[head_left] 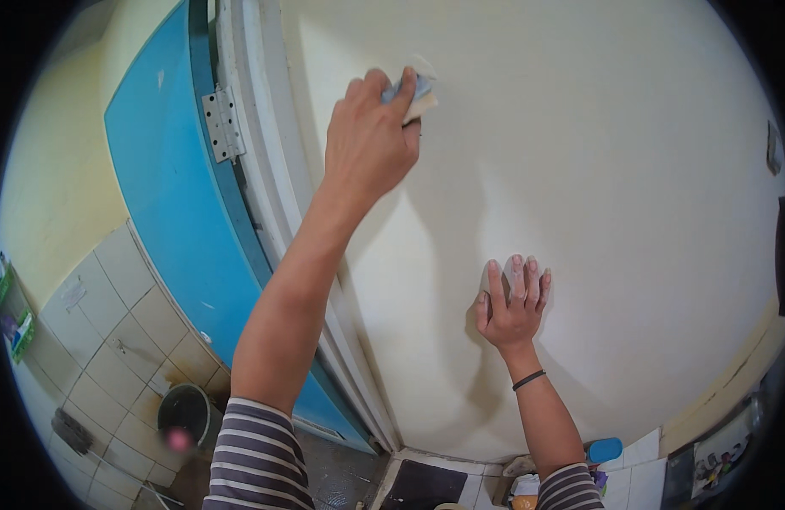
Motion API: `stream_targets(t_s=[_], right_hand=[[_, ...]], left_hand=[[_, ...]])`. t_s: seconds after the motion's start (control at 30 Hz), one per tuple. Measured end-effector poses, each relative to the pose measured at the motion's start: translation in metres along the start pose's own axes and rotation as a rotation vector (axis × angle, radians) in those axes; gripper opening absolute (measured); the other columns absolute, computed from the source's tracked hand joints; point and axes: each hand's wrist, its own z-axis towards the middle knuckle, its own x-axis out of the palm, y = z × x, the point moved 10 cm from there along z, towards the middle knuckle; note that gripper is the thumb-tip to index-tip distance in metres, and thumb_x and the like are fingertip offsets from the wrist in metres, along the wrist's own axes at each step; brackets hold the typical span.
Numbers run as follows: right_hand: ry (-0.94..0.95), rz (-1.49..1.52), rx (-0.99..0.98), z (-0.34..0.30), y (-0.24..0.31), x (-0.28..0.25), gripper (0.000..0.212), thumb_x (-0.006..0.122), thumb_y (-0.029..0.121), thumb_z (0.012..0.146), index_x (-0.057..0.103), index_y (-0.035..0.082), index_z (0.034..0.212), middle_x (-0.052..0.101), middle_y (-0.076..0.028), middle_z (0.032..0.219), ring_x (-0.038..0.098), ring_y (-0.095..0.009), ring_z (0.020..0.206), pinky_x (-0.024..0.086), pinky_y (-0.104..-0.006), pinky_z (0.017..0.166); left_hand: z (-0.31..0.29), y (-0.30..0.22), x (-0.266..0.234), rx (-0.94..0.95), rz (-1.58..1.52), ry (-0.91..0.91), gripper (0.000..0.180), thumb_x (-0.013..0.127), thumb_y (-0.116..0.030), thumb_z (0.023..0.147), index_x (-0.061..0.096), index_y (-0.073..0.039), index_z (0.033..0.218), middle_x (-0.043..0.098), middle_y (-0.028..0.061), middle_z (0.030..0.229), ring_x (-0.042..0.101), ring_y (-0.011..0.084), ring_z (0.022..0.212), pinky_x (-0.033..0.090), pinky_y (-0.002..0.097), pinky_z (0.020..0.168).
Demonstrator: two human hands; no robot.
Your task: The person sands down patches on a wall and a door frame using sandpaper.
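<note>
High on the cream-white wall [613,204], my left hand [371,136] presses a small folded pad [419,100], grey-blue and cream, against the surface. Its thumb and fingers close around the pad; whether it is paper, cloth or sponge I cannot make out. A pale patch shows on the wall just above it. Lower and to the right, my right hand [513,308] lies against the same wall, fingers stretched upward and holding nothing. Whitish dust seems to coat its fingers. A thin black band [528,381] circles the right wrist.
Left of the wall stand a white door frame [282,170] and a blue door [171,161] with a metal hinge [222,124]. Beyond are a dark bucket [187,408] and a brush [72,431]. A dark mat [426,484] and a blue container [604,450] lie below.
</note>
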Motion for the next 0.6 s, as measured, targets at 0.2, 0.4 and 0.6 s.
stream_targets(t_s=[0.2,0.4,0.6], right_hand=[[-0.011,0.000,-0.003,0.002,0.002,-0.001,0.047,0.055,0.027,0.087,0.068,0.018,0.132,0.047,-0.012,0.151,0.041,-0.036,0.143,0.028,-0.0595,0.121],[-0.009,0.007,-0.005,0.000,0.000,0.000,0.046,0.055,0.027,0.088,0.068,0.018,0.131,0.047,-0.012,0.151,0.040,-0.036,0.143,0.028,-0.0596,0.121],[-0.015,0.006,-0.004,0.000,0.001,0.000,0.046,0.054,0.027,0.089,0.068,0.018,0.131,0.047,-0.012,0.151,0.041,-0.036,0.143,0.028,-0.0596,0.121]], left_hand=[[0.007,0.002,-0.002,0.037,0.058,-0.031,0.050,0.069,-0.012,0.079,0.069,-0.005,0.129,0.058,0.0121,0.102,0.057,0.0290,0.088,0.048,0.0413,0.072],[0.019,0.002,-0.003,0.043,0.060,-0.032,0.048,0.068,-0.012,0.080,0.070,-0.005,0.127,0.059,0.0117,0.101,0.058,0.0290,0.089,0.049,0.0414,0.074],[0.016,-0.001,-0.003,0.077,0.057,0.013,0.046,0.067,-0.011,0.080,0.070,-0.005,0.126,0.059,0.0114,0.100,0.058,0.0288,0.090,0.050,0.0413,0.074]])
